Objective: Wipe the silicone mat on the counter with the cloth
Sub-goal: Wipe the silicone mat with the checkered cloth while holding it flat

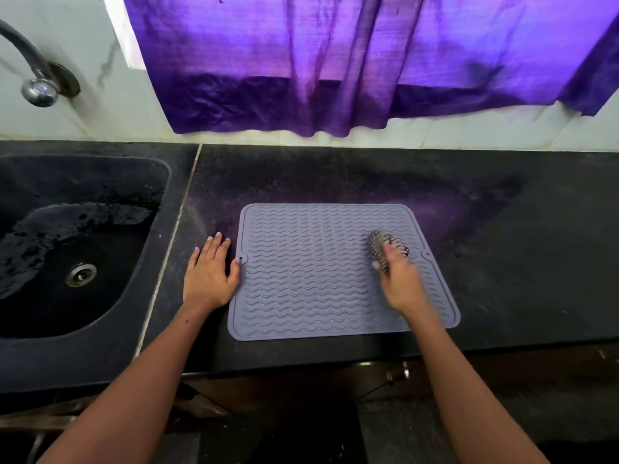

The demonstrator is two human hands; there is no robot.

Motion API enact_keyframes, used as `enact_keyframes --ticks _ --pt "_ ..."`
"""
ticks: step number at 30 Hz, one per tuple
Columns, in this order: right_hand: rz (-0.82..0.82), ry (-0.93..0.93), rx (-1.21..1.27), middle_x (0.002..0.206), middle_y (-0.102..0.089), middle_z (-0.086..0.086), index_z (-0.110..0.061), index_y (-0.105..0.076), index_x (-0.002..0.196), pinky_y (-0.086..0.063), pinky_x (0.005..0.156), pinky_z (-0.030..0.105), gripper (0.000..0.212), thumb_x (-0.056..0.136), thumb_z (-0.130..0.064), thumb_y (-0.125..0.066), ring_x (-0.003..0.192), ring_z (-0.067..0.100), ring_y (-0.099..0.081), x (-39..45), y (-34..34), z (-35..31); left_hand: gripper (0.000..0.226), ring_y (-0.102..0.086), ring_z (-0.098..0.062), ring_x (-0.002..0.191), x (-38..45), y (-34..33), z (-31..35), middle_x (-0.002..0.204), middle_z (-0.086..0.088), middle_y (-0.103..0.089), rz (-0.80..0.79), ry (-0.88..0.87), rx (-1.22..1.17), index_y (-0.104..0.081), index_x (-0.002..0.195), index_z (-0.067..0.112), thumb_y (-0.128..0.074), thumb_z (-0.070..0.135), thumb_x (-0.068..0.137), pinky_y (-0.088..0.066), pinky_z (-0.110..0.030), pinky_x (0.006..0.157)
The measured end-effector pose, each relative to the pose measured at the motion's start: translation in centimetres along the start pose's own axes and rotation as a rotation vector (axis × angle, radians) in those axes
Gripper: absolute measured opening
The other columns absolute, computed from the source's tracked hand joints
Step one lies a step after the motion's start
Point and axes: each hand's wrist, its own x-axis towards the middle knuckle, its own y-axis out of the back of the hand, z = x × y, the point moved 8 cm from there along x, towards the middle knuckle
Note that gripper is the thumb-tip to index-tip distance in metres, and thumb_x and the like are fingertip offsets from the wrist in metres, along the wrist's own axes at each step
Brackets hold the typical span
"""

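A grey silicone mat (pixel 311 272) with wavy ridges lies flat on the black counter (pixel 502 262). My right hand (pixel 400 283) is over the mat's right part, closed on a bunched black-and-white patterned cloth (pixel 385 244) that presses on the mat; hand and cloth are motion-blurred. My left hand (pixel 209 274) rests flat on the counter with fingers apart, its thumb touching the mat's left edge at the small notch.
A dark sink (pixel 43 296) with a metal drain (pixel 81 273) lies at the left, a tap (pixel 38 90) above it. A purple curtain (pixel 335 61) hangs over the back wall. The counter's front edge runs just below the mat.
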Motion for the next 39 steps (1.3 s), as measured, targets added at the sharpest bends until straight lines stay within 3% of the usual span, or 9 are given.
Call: enact_keyframes --ticks 5,8,11,15,22,26,32,35,39 --pt "-0.049 0.091 -0.257 0.156 -0.017 0.012 -0.005 -0.015 0.148 -0.007 0.119 0.032 0.058 0.097 -0.018 -0.04 0.145 0.023 -0.014 -0.4 -2.2 -0.2 0.083 -0.018 -0.019 0.144 0.0 0.0 0.0 0.154 -0.008 -0.027 0.001 0.0 0.009 -0.036 0.142 0.01 -0.009 0.055 0.079 -0.008 -0.038 0.117" --pt "-0.07 -0.085 0.204 0.127 -0.056 0.008 -0.007 -0.04 0.139 -0.038 0.099 0.03 0.046 0.096 -0.018 -0.048 0.12 0.023 -0.05 1.7 0.1 1.9 0.082 -0.02 -0.02 0.144 0.0 0.0 0.0 0.154 -0.008 -0.028 0.007 -0.001 0.011 -0.037 0.142 0.01 -0.01 0.055 0.079 -0.009 -0.038 0.117" --pt "0.151 -0.428 0.93 0.1 -0.062 0.004 -0.001 -0.058 0.122 -0.045 0.092 0.036 0.034 0.095 -0.021 -0.052 0.104 0.024 -0.059 2.7 4.2 5.2 0.083 -0.021 -0.02 0.143 0.0 0.1 0.0 0.153 -0.008 -0.029 0.009 -0.004 0.004 -0.039 0.141 0.01 -0.011 0.056 0.078 -0.01 -0.038 0.117" --pt "0.328 -0.279 0.466 0.135 -0.053 0.011 -0.011 -0.046 0.136 -0.036 0.107 0.037 0.043 0.095 -0.021 -0.05 0.127 0.029 -0.047 0.9 8.4 4.4 0.082 -0.024 -0.022 0.142 0.0 0.3 0.0 0.151 -0.01 -0.032 0.03 -0.007 -0.006 -0.042 0.139 0.009 -0.013 0.056 0.078 -0.012 -0.039 0.116" --pt "0.039 0.075 -0.089 0.154 -0.026 0.009 -0.007 -0.023 0.147 -0.006 0.119 0.031 0.056 0.095 -0.013 -0.044 0.144 0.021 -0.019 -2.7 -0.6 2.1 0.081 -0.024 -0.022 0.142 0.0 0.2 0.0 0.151 -0.01 -0.033 0.036 -0.01 -0.002 -0.042 0.139 0.009 -0.015 0.056 0.078 -0.012 -0.039 0.116" --pt "0.046 0.072 -0.042 0.153 -0.029 0.005 -0.01 -0.028 0.146 -0.01 0.118 0.03 0.055 0.094 -0.011 -0.046 0.143 0.019 -0.022 -2.0 -0.6 2.6 0.081 -0.025 -0.022 0.142 0.0 0.3 0.1 0.151 -0.01 -0.033 0.035 -0.007 -0.002 -0.042 0.139 0.009 -0.015 0.056 0.078 -0.013 -0.039 0.116" --pt "0.122 -0.413 0.816 0.11 -0.064 0.009 -0.005 -0.057 0.124 -0.046 0.089 0.033 0.033 0.095 -0.02 -0.051 0.106 0.023 -0.058 0.2 5.1 7.2 0.082 -0.024 -0.022 0.142 -0.1 0.3 0.0 0.151 -0.01 -0.033 0.024 -0.009 -0.008 -0.041 0.139 0.01 -0.015 0.058 0.078 -0.013 -0.04 0.116" --pt "0.291 -0.323 0.506 0.13 -0.057 0.009 -0.013 -0.049 0.134 -0.039 0.103 0.038 0.04 0.095 -0.021 -0.05 0.123 0.028 -0.051 -1.9 8.9 7.0 0.082 -0.024 -0.022 0.142 0.1 0.2 -0.2 0.151 -0.009 -0.033 0.027 -0.005 -0.005 -0.041 0.139 0.01 -0.015 0.058 0.078 -0.013 -0.04 0.116" --pt "0.133 -0.194 0.092 0.144 -0.043 0.012 -0.013 -0.031 0.144 -0.032 0.112 0.042 0.054 0.094 -0.017 -0.049 0.131 0.028 -0.043 -5.4 3.6 6.0 0.08 -0.025 -0.024 0.142 0.1 0.2 -0.1 0.151 -0.01 -0.033 0.034 -0.008 -0.006 -0.042 0.139 0.009 -0.017 0.056 0.079 -0.014 -0.042 0.116"
